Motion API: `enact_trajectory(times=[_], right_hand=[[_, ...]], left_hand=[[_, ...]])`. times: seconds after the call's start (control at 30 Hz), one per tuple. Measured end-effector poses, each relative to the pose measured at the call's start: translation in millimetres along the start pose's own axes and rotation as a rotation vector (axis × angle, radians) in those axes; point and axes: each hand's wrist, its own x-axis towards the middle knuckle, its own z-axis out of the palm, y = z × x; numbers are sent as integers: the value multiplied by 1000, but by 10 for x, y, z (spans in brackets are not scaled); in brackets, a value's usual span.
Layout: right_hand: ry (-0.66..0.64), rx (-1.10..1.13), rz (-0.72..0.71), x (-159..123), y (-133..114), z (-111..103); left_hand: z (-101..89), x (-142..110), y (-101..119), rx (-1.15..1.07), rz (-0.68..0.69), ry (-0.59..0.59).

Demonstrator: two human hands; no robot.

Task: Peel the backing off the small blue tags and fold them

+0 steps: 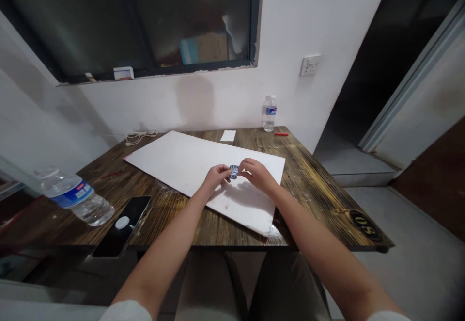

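Observation:
Between my hands is a small flat blue-and-white patterned piece [233, 171], too small in view to tell its kind. My left hand [218, 176] pinches its left side between thumb and fingers. My right hand [256, 171] has curled fingers, with the tips closed at the piece's right edge. Both hands are just above a large white board [192, 153] lying at an angle on the wooden table [305, 190]. Shadows of the hands fall on the board.
At the left are a large water bottle [78, 196] and a phone [125, 226] with a white bottle cap [122, 222] on it. Toward the back are a white cable [140, 137], a white card [228, 136], a small bottle [269, 113] and a red pen-like stick [281, 134].

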Motion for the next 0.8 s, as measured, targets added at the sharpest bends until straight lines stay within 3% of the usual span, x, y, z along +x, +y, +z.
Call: enact_trajectory(times=[0.13, 0.47, 0.8], right_hand=[[-14, -207, -67, -24, 52, 45], [-26, -489, -85, -44, 46, 8], [-45, -591, -135, -52, 3, 19]], left_hand=[[5, -15, -2, -58, -12, -77], [-5, -9, 3, -79, -11, -102], [10, -4, -7, -90, -3, -74]])
